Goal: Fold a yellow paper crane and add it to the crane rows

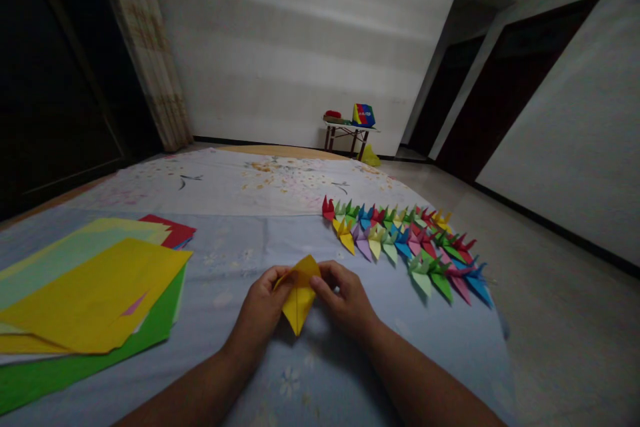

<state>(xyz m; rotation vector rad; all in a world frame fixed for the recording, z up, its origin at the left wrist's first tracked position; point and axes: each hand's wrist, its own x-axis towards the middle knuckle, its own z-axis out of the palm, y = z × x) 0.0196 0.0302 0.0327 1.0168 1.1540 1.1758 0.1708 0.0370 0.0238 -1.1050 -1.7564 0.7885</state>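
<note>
Around yellow paper (300, 295): left hand (263, 308), right hand (349, 303)

The only view comes from a camera on the person's head, facing forward and tilted down across the spread cloth (280, 240). It sits close above the left hand (263, 301) and right hand (346, 300), which pinch a yellow folded paper (299, 299) at lower centre. Its wide field reaches the far wall (300, 47) and the dark doorways (505, 90) at right.

Coloured paper sheets (95, 293) at left, folded cranes (410, 240) at right, small table (347, 133) beyond.
</note>
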